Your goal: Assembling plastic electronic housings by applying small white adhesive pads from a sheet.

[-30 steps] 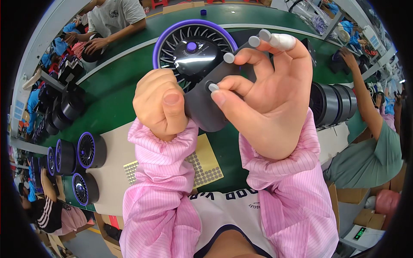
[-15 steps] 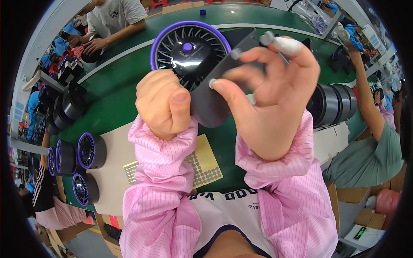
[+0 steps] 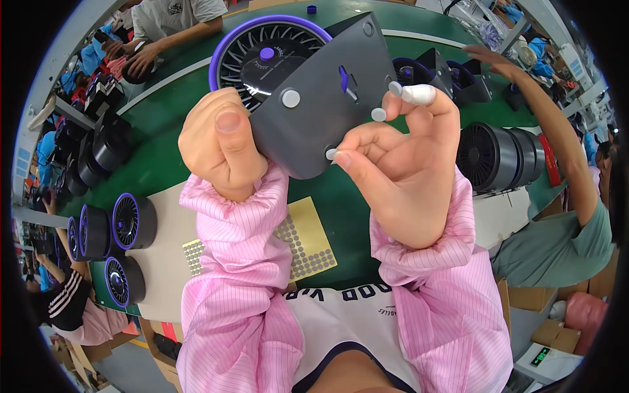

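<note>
Base plate point(image 3: 321, 105) lifted closer since before | left hand point(image 3: 219, 147) grip holding it | right hand point(image 3: 400, 170) pinching edge

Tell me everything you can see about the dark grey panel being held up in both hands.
The dark grey panel looks like matte moulded plastic, flat with rounded corners, tilted up toward the camera. It carries round pale grey pads, one near its left side, two near its right edge and one at its lower edge, plus a small purple tab near the middle. The left hand grips its left edge; the right hand pinches its lower right edge. It hides part of a purple-rimmed fan behind it.
</note>
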### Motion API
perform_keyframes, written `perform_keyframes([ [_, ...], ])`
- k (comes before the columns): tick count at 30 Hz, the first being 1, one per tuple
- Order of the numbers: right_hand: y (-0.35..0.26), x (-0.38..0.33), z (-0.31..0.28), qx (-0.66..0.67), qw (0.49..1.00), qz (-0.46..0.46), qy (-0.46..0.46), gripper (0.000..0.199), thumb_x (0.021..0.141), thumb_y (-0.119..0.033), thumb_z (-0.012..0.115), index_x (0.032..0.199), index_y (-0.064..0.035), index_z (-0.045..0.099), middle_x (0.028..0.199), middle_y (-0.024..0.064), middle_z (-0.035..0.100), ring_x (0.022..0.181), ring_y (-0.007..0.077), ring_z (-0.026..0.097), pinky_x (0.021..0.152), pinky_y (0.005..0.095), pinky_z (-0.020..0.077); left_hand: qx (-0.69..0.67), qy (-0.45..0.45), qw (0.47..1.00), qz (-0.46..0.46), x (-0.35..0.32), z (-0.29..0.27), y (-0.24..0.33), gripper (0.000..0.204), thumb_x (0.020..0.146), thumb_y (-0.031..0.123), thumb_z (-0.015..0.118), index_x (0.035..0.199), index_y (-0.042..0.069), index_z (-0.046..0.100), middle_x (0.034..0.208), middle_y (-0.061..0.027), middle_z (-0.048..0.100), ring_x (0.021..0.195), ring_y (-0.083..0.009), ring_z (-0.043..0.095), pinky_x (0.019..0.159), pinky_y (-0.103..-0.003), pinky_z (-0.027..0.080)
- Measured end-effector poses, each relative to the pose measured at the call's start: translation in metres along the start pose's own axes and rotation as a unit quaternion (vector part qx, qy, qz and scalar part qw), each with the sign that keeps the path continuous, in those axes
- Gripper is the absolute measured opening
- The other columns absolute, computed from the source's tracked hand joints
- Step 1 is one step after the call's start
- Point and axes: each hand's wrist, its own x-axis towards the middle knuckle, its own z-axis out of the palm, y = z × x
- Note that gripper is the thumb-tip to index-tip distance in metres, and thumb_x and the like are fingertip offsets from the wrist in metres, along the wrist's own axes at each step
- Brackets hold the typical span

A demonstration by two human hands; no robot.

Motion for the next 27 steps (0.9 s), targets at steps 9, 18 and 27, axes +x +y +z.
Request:
perform_keyframes([
  [9,0.004,0.04,-0.028,-0.08,0.991,-0.084,0.061,0.071,0.062,0.004,0.073,0.116,0.0004,0.027,0.084,0.0069,0.051,0.073,0.0114,0.051,0.065,0.0216,0.0436,-0.017,-0.044,0.999,-0.012,0.0,-0.003,0.003,0.04,0.086,0.016,0.042,0.051,-0.001,0.034,0.045,-0.0062,0.031,0.04,-0.0174,0.03,0.041,-0.03,0.024],
  [18,-0.02,0.063,-0.033,0.049,0.998,0.0,0.051,0.049,0.079,0.008,0.056,0.116,0.0018,0.025,0.08,0.0102,0.056,0.074,0.0112,0.055,0.066,0.0204,0.0455,0.014,-0.068,0.998,0.008,0.0,-0.003,0.018,0.049,0.09,0.025,0.039,0.049,0.0,0.035,0.045,-0.0054,0.031,0.039,-0.0172,0.031,0.041,-0.03,0.024],
  [27,-0.008,0.067,-0.035,-0.103,0.985,-0.084,0.114,0.045,0.077,0.006,0.06,0.113,0.0022,0.032,0.084,0.0097,0.056,0.075,0.0106,0.054,0.067,0.0213,0.046,0.015,-0.097,0.994,0.039,0.003,0.0,0.018,0.049,0.091,0.025,0.038,0.049,0.0,0.034,0.045,-0.0056,0.031,0.039,-0.0173,0.031,0.041,-0.03,0.024],
])
